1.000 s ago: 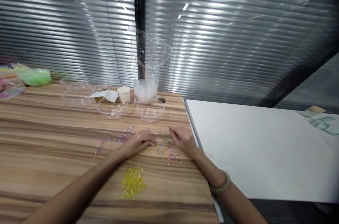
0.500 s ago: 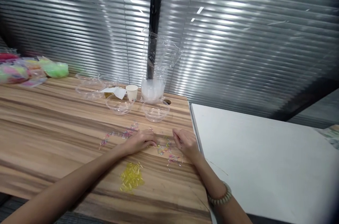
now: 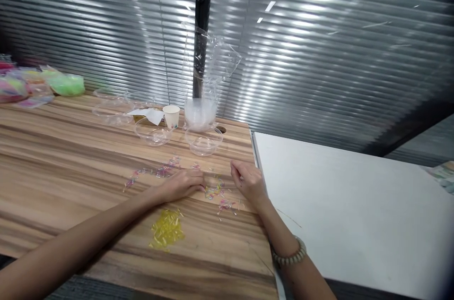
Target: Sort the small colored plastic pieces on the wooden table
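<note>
My left hand [image 3: 185, 184] rests on the wooden table with its fingers closed, its fingertips beside small mixed-colour tube pieces [image 3: 213, 190]; whatever they pinch is too small to name. To the right, near the table's edge, my right hand [image 3: 247, 179] has curled fingers, and its contents cannot be made out. Pink and blue pieces [image 3: 165, 169] lie scattered behind and left of my left hand. A few pink pieces [image 3: 227, 205] lie between and in front of the hands. Closer to me is a pile of yellow pieces [image 3: 166, 230].
Clear bowls [image 3: 204, 141] stand behind the hands, with a paper cup [image 3: 171, 116] and a bagged stack of bowls [image 3: 200, 113]. Bags of coloured material [image 3: 66, 84] lie far left. A white table [image 3: 340, 196] adjoins on the right.
The view has shifted slightly, so the table items appear a little further left and higher. Both hands stay in nearly the same place, still closed.
</note>
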A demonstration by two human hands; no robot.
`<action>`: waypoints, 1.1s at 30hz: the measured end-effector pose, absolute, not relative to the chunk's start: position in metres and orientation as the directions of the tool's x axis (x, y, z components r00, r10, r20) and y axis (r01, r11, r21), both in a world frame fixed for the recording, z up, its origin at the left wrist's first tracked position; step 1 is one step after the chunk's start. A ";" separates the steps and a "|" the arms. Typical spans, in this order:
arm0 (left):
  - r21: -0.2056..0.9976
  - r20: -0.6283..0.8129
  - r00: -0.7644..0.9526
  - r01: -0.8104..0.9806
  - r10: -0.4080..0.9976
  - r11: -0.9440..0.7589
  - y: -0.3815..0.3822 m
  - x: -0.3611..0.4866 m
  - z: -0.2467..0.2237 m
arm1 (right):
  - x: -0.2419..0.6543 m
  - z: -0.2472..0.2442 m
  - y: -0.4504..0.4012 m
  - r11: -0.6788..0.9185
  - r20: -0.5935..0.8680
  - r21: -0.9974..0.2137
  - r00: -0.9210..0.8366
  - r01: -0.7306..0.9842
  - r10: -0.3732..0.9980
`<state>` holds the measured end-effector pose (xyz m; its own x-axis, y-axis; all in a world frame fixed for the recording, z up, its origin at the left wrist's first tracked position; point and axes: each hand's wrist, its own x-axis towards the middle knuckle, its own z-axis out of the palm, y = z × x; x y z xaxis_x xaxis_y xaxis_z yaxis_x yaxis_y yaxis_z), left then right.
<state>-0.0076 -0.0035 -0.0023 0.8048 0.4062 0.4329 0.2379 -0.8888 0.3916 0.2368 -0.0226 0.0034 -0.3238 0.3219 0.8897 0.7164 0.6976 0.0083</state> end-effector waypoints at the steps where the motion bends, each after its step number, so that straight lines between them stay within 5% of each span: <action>1: 0.390 0.434 0.804 0.239 0.407 -0.889 -0.003 -0.007 -0.002 | 0.236 0.004 -0.023 0.700 0.891 0.007 -0.322 0.714 0.319; 33: 0.406 0.422 0.791 0.272 0.442 -0.873 0.006 -0.013 -0.013 | 0.229 -0.001 -0.023 0.716 0.880 -0.062 -0.301 0.696 0.368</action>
<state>-0.0132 0.0063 -0.0130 0.7915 0.4424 0.4218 0.2717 -0.8728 0.4055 0.2286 -0.0235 -0.0010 -0.3009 0.3680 0.8798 0.6956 0.7158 -0.0616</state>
